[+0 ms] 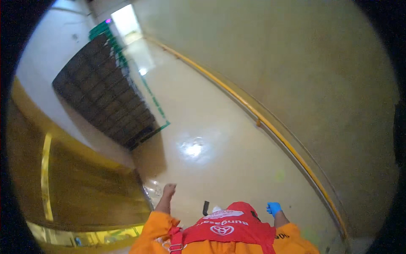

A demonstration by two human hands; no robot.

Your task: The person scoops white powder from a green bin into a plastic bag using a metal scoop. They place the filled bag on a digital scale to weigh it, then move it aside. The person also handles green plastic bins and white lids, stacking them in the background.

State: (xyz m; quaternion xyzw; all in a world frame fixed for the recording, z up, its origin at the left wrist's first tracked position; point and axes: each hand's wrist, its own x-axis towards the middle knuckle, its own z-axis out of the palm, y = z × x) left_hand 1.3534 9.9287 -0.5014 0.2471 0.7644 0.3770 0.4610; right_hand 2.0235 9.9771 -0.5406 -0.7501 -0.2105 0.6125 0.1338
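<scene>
My left hand (170, 190) is bare and hangs ahead of my orange sleeve, its fingers curled into a loose fist with nothing showing in it. On my right hand (274, 208) is a blue glove; its fingers are folded in too, and no object shows there. Both hands are held apart, above the floor, touching nothing. Between them a red apron (237, 226) with white print covers my front. Just past the apron, a small black bent shape (206, 208) and a white patch (216, 209) show low down; I cannot tell what they are.
A shiny beige floor (203, 173) runs toward a bright doorway (126, 21). Along the right wall goes a yellow rail (237, 96). Stacked dark crates (105, 91), with green ones (101, 29) beyond, stand left. Nearer left is a yellow-tinted curtain or panel (84, 186).
</scene>
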